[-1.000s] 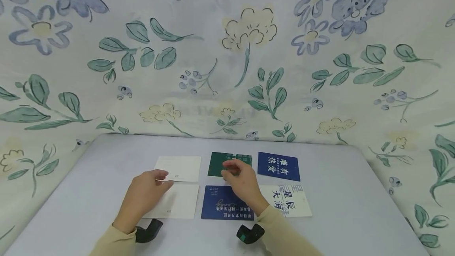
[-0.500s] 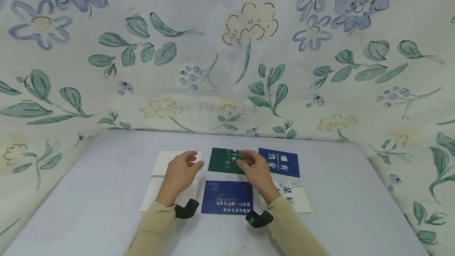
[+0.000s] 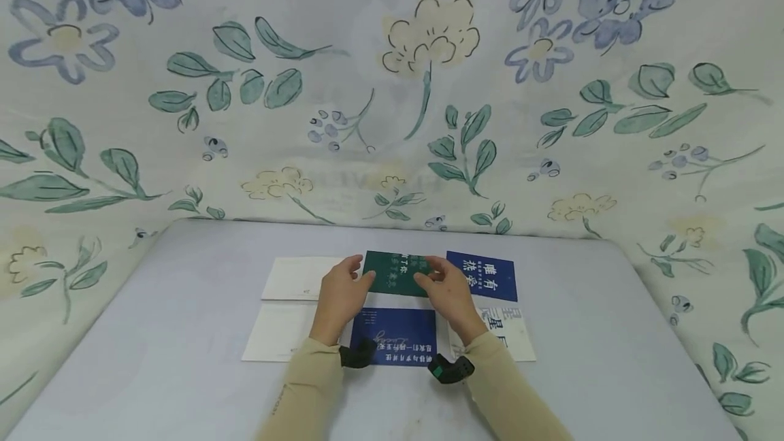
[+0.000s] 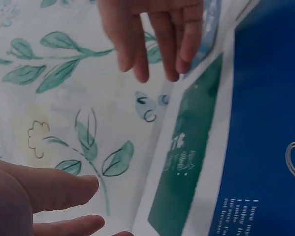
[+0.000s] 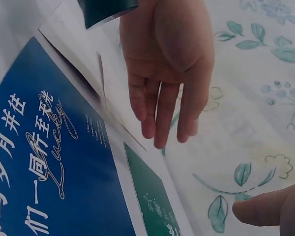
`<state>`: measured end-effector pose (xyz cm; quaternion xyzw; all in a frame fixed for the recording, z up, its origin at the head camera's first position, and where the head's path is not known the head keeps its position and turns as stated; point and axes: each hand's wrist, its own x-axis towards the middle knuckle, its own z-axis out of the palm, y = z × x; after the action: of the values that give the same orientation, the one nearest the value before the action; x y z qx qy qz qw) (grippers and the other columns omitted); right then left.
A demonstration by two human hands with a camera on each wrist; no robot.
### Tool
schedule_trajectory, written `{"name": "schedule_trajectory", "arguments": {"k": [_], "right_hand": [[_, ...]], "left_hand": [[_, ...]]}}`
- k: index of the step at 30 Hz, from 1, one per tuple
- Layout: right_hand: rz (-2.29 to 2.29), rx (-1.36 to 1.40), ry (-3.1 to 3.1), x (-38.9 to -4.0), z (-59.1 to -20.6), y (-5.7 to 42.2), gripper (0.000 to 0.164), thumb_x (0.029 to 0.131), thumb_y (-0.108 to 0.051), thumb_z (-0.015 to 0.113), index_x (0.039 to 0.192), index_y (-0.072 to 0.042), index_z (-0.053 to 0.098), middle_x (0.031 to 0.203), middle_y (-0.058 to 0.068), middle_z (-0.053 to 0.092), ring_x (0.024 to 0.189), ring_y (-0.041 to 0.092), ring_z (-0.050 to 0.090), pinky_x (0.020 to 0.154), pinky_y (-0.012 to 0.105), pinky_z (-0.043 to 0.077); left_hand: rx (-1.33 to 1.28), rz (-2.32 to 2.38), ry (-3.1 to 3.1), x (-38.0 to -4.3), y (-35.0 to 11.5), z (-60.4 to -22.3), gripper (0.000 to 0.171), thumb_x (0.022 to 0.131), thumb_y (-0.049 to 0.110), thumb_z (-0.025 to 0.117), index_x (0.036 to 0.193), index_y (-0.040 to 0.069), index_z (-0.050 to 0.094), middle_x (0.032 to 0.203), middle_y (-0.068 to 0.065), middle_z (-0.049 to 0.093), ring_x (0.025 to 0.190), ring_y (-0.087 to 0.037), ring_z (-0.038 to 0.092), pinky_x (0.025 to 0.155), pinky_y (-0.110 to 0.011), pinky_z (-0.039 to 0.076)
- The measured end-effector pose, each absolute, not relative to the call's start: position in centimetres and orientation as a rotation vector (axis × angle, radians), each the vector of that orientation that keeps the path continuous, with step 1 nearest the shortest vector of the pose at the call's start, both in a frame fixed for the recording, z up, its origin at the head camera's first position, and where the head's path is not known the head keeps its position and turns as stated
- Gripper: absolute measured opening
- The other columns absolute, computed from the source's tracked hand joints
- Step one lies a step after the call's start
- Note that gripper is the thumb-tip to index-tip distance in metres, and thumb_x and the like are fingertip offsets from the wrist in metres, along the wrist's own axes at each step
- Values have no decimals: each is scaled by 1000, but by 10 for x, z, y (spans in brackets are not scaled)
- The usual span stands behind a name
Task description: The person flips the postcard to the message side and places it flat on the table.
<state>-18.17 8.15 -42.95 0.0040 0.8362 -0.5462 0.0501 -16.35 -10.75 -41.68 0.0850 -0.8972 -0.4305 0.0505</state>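
Observation:
A green card (image 3: pixel 392 274) with pale lettering lies flat on the table in the back middle. My left hand (image 3: pixel 341 291) is at its left end and my right hand (image 3: pixel 452 291) at its right end, overlapping it in the head view. Seen from the right wrist, the left hand (image 5: pixel 167 64) has loose, fairly straight fingers with nothing between them. The left wrist view shows the right hand (image 4: pixel 157 29) likewise, fingers pointing down near the green card's far end. Below both hands lies a dark blue card (image 3: pixel 398 325) with white writing, its left corner behind the left wrist's black band (image 3: pixel 358 354).
Two white cards (image 3: pixel 290 278) lie at the left, one behind the other. At the right are another blue card (image 3: pixel 496 279) and a white card with blue characters (image 3: pixel 517 339), partly behind the right arm. A floral cloth (image 3: pixel 367 87) hangs behind the table (image 3: pixel 582 359).
My left hand has moved right from the white cards to the green card's left end. My right hand has shifted rightward to its right end, uncovering more of the card.

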Motion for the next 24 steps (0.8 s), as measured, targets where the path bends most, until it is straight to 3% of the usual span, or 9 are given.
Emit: {"name": "schedule_trajectory", "arguments": {"k": [18,24], "right_hand": [[-1602,66,2546,-188,-430,85,50,87,-29,63,132,-11,51,132,15,50,113,28,50,88,47,45],[-1590,96,2539,-185,-435,85,48,86,-31,64,129,-12,53,125,12,54,110,26,51,87,45,46]], "left_hand": [[251,-1208,-2848,-164,-100,-421,49,89,25,58,130,-2,49,124,-24,55,115,-38,52,92,-51,42],[218,-1247,-2820,-159,-98,-426,50,89,25,59,129,-3,50,122,-23,56,113,-37,53,91,-50,43]]}}
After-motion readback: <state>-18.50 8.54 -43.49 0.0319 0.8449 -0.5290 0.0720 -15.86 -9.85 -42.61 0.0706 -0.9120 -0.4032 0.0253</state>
